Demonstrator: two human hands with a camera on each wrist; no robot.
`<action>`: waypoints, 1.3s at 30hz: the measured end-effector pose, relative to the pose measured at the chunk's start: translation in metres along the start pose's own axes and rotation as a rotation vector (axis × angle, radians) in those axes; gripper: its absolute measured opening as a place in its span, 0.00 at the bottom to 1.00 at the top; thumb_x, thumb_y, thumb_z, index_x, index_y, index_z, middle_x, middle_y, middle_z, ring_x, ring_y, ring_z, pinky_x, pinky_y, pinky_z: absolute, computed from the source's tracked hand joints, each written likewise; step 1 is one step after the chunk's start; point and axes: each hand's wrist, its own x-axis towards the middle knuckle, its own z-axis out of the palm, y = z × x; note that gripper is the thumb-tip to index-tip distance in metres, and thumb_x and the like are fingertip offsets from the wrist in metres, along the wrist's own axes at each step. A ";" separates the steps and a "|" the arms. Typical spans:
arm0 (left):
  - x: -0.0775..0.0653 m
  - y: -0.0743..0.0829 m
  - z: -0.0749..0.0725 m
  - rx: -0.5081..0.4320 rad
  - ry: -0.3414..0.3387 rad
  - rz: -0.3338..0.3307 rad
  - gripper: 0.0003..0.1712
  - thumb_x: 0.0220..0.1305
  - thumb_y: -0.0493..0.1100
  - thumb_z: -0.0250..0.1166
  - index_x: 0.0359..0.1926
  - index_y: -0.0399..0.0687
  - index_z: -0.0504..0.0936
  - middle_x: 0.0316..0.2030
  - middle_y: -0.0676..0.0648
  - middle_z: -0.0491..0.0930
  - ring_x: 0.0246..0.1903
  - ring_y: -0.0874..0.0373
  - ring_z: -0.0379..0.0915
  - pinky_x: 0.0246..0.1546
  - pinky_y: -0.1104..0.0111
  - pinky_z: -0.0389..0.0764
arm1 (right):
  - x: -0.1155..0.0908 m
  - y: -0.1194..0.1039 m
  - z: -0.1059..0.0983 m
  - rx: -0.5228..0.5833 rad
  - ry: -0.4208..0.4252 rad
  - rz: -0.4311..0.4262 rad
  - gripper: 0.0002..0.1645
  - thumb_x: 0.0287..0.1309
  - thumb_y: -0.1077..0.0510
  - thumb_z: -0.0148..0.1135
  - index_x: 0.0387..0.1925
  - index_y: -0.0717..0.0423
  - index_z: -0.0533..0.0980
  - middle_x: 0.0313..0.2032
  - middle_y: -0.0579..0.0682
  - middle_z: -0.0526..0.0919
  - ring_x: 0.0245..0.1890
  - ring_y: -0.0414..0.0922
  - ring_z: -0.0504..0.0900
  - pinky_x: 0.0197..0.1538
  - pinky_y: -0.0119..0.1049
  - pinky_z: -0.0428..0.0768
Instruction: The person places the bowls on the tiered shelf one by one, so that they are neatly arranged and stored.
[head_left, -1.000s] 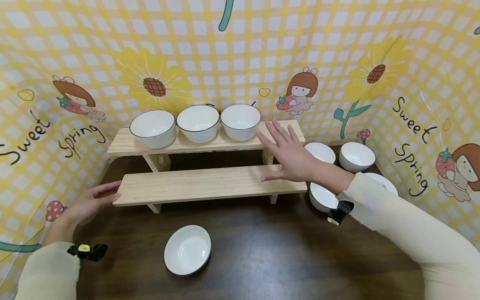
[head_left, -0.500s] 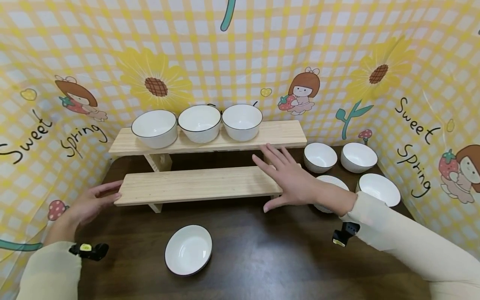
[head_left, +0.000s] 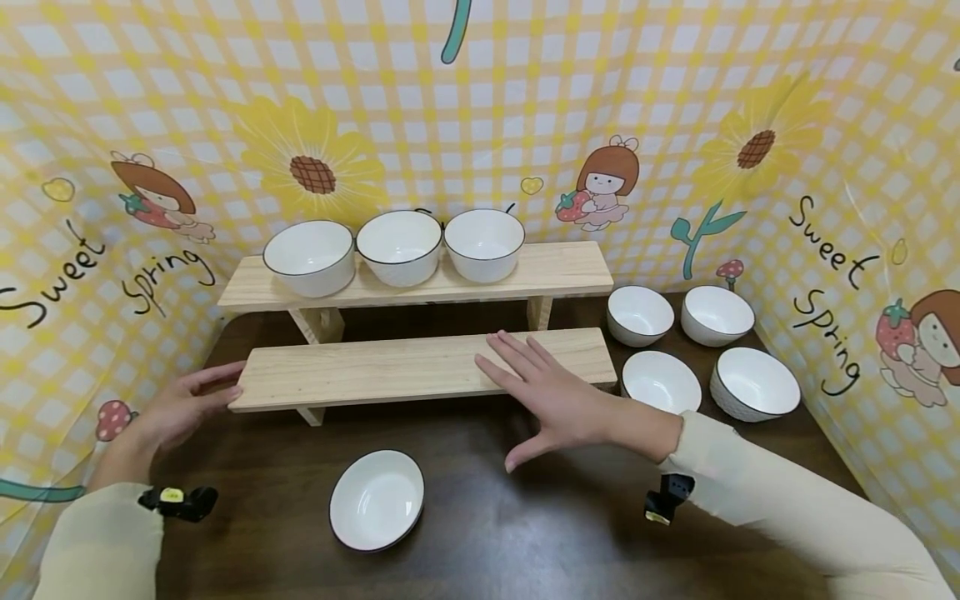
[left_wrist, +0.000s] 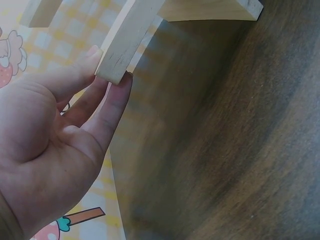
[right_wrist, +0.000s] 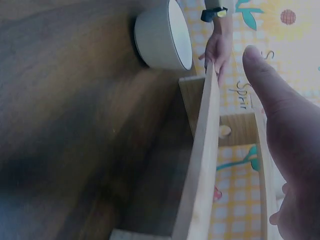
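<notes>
A two-tier wooden shelf rack (head_left: 360, 368) stands on the dark table. My left hand (head_left: 176, 408) grips the left end of its lower board; in the left wrist view the thumb (left_wrist: 90, 59) and fingers lie on opposite sides of the board end (left_wrist: 117, 62). With fingers spread, my right hand (head_left: 562, 408) hovers at the front edge of the lower board, toward its right end, holding nothing. A white bowl (head_left: 377, 500) with a dark rim sits on the table in front of the rack. On the upper board, three similar bowls (head_left: 397, 247) stand in a row at the left and middle.
Several more white bowls (head_left: 660, 383) are grouped on the table (head_left: 480, 533) right of the rack. Yellow checked cloth (head_left: 465, 125) with printed figures encloses the back and both sides. Wooden legs (head_left: 538, 313) hold up the boards.
My right hand has moved from the right part of the upper board down and toward me, to the lower board's front edge. My left hand and the bowls have stayed in place.
</notes>
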 end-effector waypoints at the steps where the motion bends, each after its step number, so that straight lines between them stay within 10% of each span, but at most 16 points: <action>1: 0.000 0.000 0.000 -0.001 0.003 0.002 0.45 0.73 0.55 0.63 0.78 0.36 0.55 0.74 0.26 0.54 0.45 0.80 0.71 0.45 0.79 0.78 | 0.001 -0.001 0.003 0.010 -0.005 -0.005 0.78 0.42 0.24 0.74 0.81 0.56 0.45 0.80 0.61 0.39 0.80 0.55 0.35 0.74 0.66 0.47; 19: 0.001 -0.003 -0.002 -0.039 0.009 0.040 0.42 0.73 0.51 0.64 0.78 0.37 0.57 0.67 0.42 0.68 0.46 0.79 0.73 0.46 0.77 0.79 | 0.027 -0.026 0.059 0.193 -0.076 -0.067 0.78 0.46 0.28 0.75 0.81 0.57 0.41 0.79 0.65 0.41 0.79 0.59 0.39 0.78 0.57 0.46; 39: 0.003 -0.001 0.000 -0.037 -0.009 0.001 0.45 0.74 0.54 0.61 0.79 0.36 0.52 0.74 0.23 0.50 0.44 0.81 0.71 0.45 0.79 0.78 | 0.069 -0.070 0.100 0.204 -0.134 -0.088 0.84 0.41 0.25 0.77 0.81 0.59 0.37 0.80 0.60 0.42 0.80 0.50 0.40 0.78 0.42 0.47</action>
